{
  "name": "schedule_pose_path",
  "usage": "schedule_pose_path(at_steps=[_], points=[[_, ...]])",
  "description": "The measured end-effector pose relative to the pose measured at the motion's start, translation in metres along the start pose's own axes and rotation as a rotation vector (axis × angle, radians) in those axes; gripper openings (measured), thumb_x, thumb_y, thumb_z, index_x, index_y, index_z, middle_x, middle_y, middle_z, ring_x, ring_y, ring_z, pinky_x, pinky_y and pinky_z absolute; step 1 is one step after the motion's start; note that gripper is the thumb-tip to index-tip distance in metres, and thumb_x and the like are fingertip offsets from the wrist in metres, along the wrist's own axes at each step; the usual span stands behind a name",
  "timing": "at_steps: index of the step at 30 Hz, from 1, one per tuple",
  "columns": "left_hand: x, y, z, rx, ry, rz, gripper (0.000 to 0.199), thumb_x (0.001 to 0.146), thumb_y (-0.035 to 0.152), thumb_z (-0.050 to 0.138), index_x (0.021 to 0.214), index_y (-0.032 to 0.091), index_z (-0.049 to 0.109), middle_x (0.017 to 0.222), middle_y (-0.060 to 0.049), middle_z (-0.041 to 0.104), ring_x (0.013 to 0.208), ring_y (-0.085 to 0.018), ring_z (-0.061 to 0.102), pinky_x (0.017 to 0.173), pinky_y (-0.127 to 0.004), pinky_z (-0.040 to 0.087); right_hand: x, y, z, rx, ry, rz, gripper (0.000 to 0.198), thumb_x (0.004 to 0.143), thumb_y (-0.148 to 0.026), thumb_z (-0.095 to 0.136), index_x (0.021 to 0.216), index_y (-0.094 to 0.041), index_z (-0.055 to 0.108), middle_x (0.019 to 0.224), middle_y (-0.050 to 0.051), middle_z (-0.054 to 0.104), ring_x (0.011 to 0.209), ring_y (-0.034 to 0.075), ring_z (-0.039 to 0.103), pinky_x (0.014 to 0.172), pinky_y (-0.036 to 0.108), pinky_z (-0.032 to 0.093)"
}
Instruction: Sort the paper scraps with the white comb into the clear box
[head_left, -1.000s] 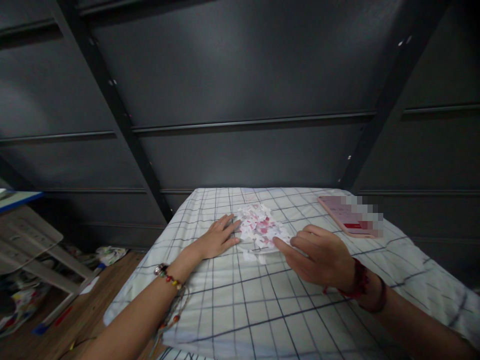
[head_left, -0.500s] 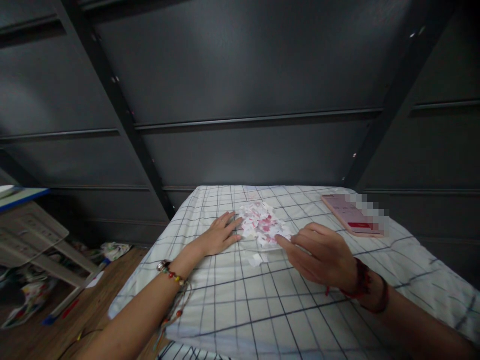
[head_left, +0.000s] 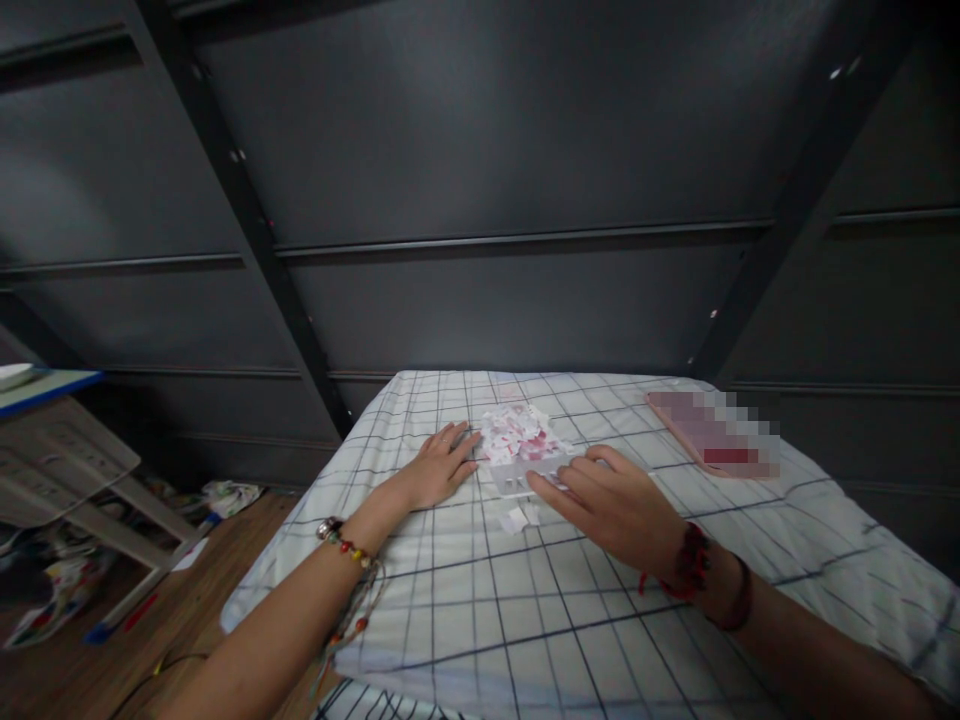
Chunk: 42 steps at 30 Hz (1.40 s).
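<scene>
A heap of torn paper scraps (head_left: 521,432), white with pink and red bits, lies on the checked bedding. My left hand (head_left: 439,468) rests flat, fingers spread, on the cloth at the left edge of the heap. At the heap's near side, my right hand (head_left: 600,505) is closed with thumb and fingers on a pale, see-through plastic strip (head_left: 510,477) with small dark marks or holes. The strip stands against the scraps; its right end is hidden by my fingers. A few loose scraps (head_left: 517,518) lie in front of it.
To the right on the checked cloth (head_left: 465,600) lies a phone in a pink case (head_left: 682,425), its screen partly blurred. Dark grey panels (head_left: 480,310) rise behind the bed. A small desk (head_left: 67,450) stands at left above a wooden floor (head_left: 225,570).
My right hand has moved left along the near side of the heap, and the plastic strip now shows more upright against the scraps. My left hand has hardly moved.
</scene>
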<state>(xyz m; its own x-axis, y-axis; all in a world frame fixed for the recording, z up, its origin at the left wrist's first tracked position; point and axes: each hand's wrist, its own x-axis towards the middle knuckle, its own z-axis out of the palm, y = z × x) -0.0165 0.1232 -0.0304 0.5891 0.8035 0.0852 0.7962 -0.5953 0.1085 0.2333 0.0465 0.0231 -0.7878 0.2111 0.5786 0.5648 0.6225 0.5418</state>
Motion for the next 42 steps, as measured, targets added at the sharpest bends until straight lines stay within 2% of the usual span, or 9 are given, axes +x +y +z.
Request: schedule_pose_path(at_steps=[5,14,21,29,36,42], points=[[-0.001,-0.001,0.002,-0.011,-0.017,-0.024,0.050,0.092,0.045,0.021,0.136,0.023,0.021,0.145,-0.008,0.013,0.131,-0.028,0.011,0.103,-0.046,0.017,-0.001,0.004,-0.005,0.029,-0.022,-0.062,0.025,0.082,-0.007,0.037,0.089,-0.015,0.059,0.060,-0.001,0.052,0.059,0.013,0.041,0.065,0.030,0.031],[-0.002,0.000,0.000,-0.033,-0.019,-0.018,0.050,0.092,0.046,0.022,0.136,0.022,0.023,0.145,-0.010,0.013,0.131,-0.030,0.012,0.103,-0.048,0.017,-0.002,0.007,-0.007,-0.018,-0.008,-0.053,0.024,0.081,-0.006,0.038,0.089,-0.016,0.059,0.059,-0.001,0.052,0.059,0.014,0.040,0.063,0.029,0.031],[-0.002,0.001,-0.001,-0.026,-0.026,-0.021,0.050,0.092,0.045,0.023,0.136,0.021,0.022,0.145,-0.010,0.013,0.131,-0.029,0.012,0.103,-0.048,0.018,-0.004,0.011,-0.014,0.023,-0.037,-0.108,0.026,0.081,-0.004,0.036,0.089,-0.016,0.058,0.058,-0.002,0.049,0.057,0.013,0.038,0.063,0.029,0.032],[-0.002,-0.002,0.003,-0.018,-0.014,0.003,0.051,0.092,0.047,0.022,0.137,0.022,0.022,0.145,-0.009,0.013,0.131,-0.029,0.011,0.103,-0.047,0.017,-0.006,0.013,-0.011,-0.015,-0.038,-0.074,0.024,0.081,-0.007,0.039,0.090,-0.017,0.059,0.059,-0.001,0.051,0.058,0.013,0.039,0.062,0.028,0.031],[-0.001,-0.005,0.005,-0.024,-0.005,0.013,0.052,0.091,0.049,0.021,0.136,0.023,0.022,0.145,-0.009,0.015,0.130,-0.029,0.013,0.103,-0.047,0.018,-0.010,0.021,-0.018,0.099,-0.029,-0.063,0.029,0.084,-0.005,0.032,0.090,-0.016,0.057,0.057,-0.002,0.050,0.055,0.011,0.038,0.061,0.027,0.031],[-0.001,-0.003,0.002,-0.002,-0.023,0.013,0.052,0.092,0.048,0.019,0.136,0.022,0.022,0.144,-0.010,0.015,0.130,-0.028,0.012,0.103,-0.047,0.018,-0.010,0.023,-0.020,0.101,0.001,-0.027,0.027,0.084,-0.006,0.033,0.091,-0.016,0.057,0.055,-0.002,0.050,0.055,0.012,0.039,0.058,0.026,0.030]])
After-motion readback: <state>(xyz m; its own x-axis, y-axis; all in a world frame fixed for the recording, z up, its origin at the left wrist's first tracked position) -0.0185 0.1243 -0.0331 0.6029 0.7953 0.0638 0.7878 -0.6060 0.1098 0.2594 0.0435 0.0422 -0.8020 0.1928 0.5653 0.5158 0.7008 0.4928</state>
